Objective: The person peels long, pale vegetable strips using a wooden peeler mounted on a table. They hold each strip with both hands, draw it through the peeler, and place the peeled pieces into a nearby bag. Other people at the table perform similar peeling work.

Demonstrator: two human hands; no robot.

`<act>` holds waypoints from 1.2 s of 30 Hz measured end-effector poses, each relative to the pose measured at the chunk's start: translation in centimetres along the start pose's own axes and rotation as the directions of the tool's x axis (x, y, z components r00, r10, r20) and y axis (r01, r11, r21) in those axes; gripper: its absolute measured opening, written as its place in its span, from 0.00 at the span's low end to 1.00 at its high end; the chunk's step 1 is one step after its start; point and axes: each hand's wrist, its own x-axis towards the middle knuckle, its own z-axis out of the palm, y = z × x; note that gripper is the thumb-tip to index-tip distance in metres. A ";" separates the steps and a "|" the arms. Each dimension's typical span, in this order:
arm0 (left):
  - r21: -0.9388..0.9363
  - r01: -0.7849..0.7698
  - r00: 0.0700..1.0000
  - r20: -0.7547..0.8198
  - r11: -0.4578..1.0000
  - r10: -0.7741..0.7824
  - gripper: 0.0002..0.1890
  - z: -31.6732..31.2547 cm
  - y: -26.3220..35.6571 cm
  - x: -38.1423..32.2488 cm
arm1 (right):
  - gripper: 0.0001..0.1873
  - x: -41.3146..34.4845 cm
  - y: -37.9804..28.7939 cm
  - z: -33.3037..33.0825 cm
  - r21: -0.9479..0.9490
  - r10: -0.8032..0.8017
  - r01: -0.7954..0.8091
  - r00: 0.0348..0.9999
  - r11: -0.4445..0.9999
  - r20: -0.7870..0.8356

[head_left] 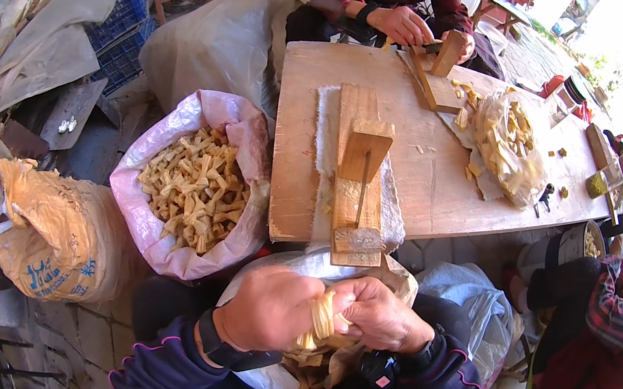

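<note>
Above my lap, my left hand (274, 309) and my right hand (384, 315) meet around a pale yellow folded strip bundle (322, 320), its material uncertain. The fingers of both hands close on it, and the left one is blurred. Below them, loose pale strips (319, 369) lie in an open sack on my lap. Just beyond my hands, a wooden jig with an upright block (355, 171) rests on a white cloth (392, 208) at the table's near end. A thin rod or blade stands in front of its block.
A pink-white woven sack (134, 162) of knotted bundles stands left of the wooden table (297, 130), near a tan sack (75, 241). Across the table a person works at another wooden jig (438, 86) beside a plastic bag of pieces (512, 141). More people sit at right.
</note>
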 end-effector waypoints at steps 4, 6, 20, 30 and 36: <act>0.001 0.076 0.982 -0.172 0.997 -0.074 0.13 0.3 0.4 0.1 | 0.06 -0.1 1.2 1.0 -0.040 -0.175 0.172 0.914 0.984 -0.367; -0.004 0.202 0.958 -0.208 0.979 -0.199 0.12 0.4 0.6 0.5 | 0.07 -0.2 1.6 1.4 -0.247 -0.412 0.338 0.825 0.908 -0.387; -0.169 0.335 0.937 0.165 0.927 -0.309 0.06 -0.1 0.2 0.3 | 0.13 0.4 2.3 1.3 -0.986 -0.571 -0.168 0.809 0.004 -0.140; -0.666 0.502 0.739 -0.002 0.552 -0.674 0.09 -2.9 -0.5 0.2 | 0.25 -0.4 2.2 0.5 -0.069 -0.017 0.006 0.989 0.998 -0.150; -0.766 0.622 0.626 0.359 0.164 -0.692 0.11 -1.4 -1.1 -0.8 | 0.22 0.3 1.7 0.4 -0.030 0.036 -0.045 0.967 0.999 -0.251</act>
